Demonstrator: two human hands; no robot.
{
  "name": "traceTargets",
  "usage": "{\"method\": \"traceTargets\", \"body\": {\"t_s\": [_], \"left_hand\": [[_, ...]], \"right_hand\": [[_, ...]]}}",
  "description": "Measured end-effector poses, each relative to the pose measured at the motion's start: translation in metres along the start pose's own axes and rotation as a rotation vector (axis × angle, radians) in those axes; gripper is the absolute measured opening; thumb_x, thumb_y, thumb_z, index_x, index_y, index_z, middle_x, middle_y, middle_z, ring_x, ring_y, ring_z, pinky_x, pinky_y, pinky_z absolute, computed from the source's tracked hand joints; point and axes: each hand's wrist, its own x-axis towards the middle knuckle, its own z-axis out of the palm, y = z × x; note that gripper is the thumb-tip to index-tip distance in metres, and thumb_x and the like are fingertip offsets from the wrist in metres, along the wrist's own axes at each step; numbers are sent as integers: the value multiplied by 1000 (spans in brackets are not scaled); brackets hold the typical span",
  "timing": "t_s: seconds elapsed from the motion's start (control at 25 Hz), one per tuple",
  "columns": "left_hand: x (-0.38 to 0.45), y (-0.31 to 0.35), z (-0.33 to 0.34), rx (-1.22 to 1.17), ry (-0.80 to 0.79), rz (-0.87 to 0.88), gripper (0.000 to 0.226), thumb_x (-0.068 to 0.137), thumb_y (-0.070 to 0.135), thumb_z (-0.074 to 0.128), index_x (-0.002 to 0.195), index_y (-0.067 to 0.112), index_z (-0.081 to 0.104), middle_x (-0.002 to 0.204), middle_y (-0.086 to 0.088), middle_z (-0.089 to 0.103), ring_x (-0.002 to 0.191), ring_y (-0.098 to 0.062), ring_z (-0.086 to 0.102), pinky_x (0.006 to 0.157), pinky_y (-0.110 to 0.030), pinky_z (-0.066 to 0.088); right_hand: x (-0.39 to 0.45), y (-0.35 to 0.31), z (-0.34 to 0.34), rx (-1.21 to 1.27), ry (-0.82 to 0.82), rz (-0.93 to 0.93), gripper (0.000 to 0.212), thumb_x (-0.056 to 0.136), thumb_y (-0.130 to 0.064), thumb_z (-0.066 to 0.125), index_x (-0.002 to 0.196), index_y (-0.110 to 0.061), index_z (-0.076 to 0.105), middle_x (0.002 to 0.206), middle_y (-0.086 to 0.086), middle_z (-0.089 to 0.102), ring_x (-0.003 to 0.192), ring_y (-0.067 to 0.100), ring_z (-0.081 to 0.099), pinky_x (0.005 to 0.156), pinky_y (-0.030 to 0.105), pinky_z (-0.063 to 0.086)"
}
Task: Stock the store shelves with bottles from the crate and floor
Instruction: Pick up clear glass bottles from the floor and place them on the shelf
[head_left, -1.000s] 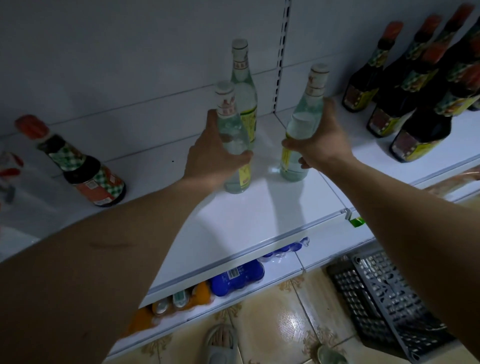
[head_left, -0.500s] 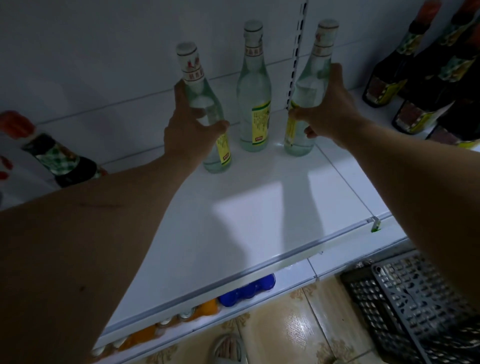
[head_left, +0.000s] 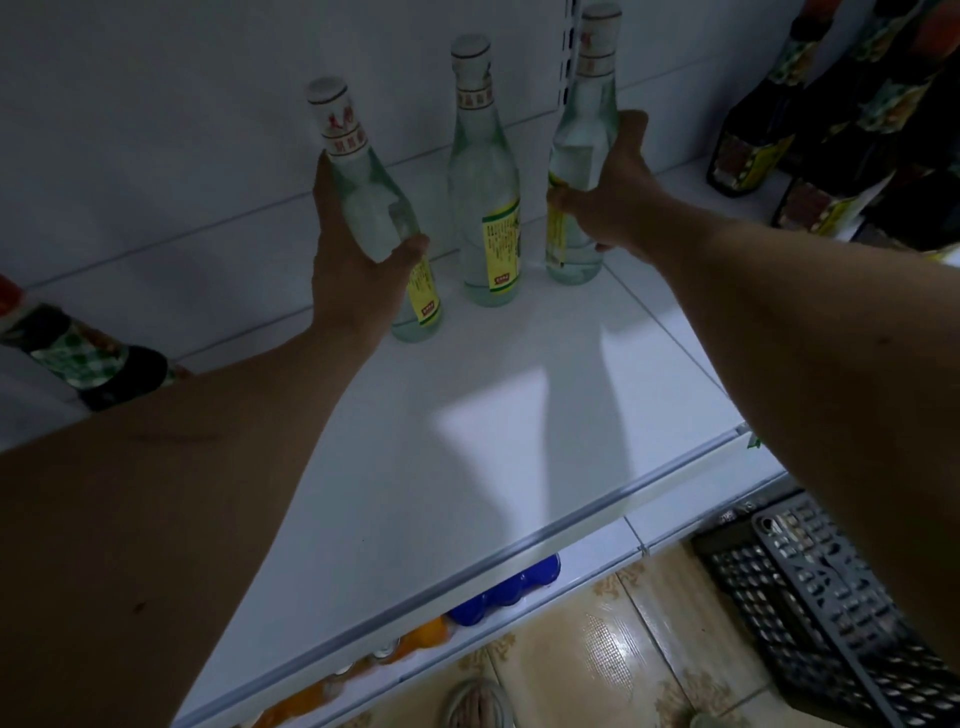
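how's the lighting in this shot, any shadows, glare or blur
Head view: dim overall; both forearms cast dark shadows across the white shelf, leaving a bright wedge between them; glare on the floor tiles; the grey crate at lower right is slightly blurred; wide-angle bending at the edges.

Dim scene, arm shadows across shelf (head_left: 467, 441), wide-angle bending at edges

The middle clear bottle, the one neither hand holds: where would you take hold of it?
Grip the middle clear bottle on its straight body, from the front. Held bottles flank it and the back panel stands behind; it is upright.
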Motion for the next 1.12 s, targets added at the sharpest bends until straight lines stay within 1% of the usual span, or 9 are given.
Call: {"method": "traceTargets", "body": {"t_s": [0.16,0.24,0.32,0.44,0.6,0.68,0.84,1.0,1.12], "left_hand": [[-27,-9,5,-88,0,-128,110,76,30,80,155,32,5,152,-4,36,136,-17,42,110,-44,41],[-62,-14,10,-23,112,-240,104,74,37,82,154,27,17,146,-11,37,133,-22,41,110,-41,38],[-99,-11,16,87,278,-207,78,77,37,79,142,15,40,125,-13,50,114,-27,51,100,-42,44],[-139,6,41,166,322,-40,41,86,30,68,116,5,57,99,-12,56,90,-28,55,79,-36,47],[-201,47,88,39,-83,45,18,87,37,54,103,30,50,87,5,51,78,-10,50,66,-16,42],[-241,57,107,36,-333,99,12,88,35,52,98,37,46,81,7,53,74,-11,52,65,-20,45],[-306,39,136,112,-841,66,10,91,28,49,100,33,48,81,10,55,71,-10,58,63,-41,53],[-349,0,164,360,-1256,-90,33,94,23,52,125,31,45,108,7,59,91,-18,62,80,-40,54],[-390,-36,181,562,-1443,-56,47,95,23,54,138,30,37,130,-1,52,101,-23,58,83,-39,52]], "right_hand": [[-20,7,4,92,-4,174,103,84,-27,75,152,-21,-2,154,12,26,129,40,45,75,50,60],[-49,21,8,103,58,245,108,83,-32,76,155,-20,-3,157,11,20,128,38,46,80,48,58],[-85,36,8,66,182,197,82,89,-32,69,151,-16,18,147,12,35,121,35,52,91,45,52],[-128,54,-5,66,342,155,31,96,-26,51,126,-15,48,98,0,60,95,29,62,79,36,47],[-181,80,-33,123,398,107,16,97,-22,45,99,-16,59,70,-8,60,65,15,59,63,33,46],[-216,99,-41,134,439,129,16,95,-22,46,95,-15,60,60,-10,53,55,8,49,58,34,43],[-289,159,-55,48,472,318,17,95,-22,47,94,-12,61,67,-4,58,62,21,55,62,45,48],[-367,224,-65,-50,423,593,17,96,-23,47,94,-12,60,82,2,64,78,26,61,68,39,48],[-433,276,-57,-115,261,826,16,97,-24,47,98,-13,58,90,9,66,80,30,60,65,33,43]]}}
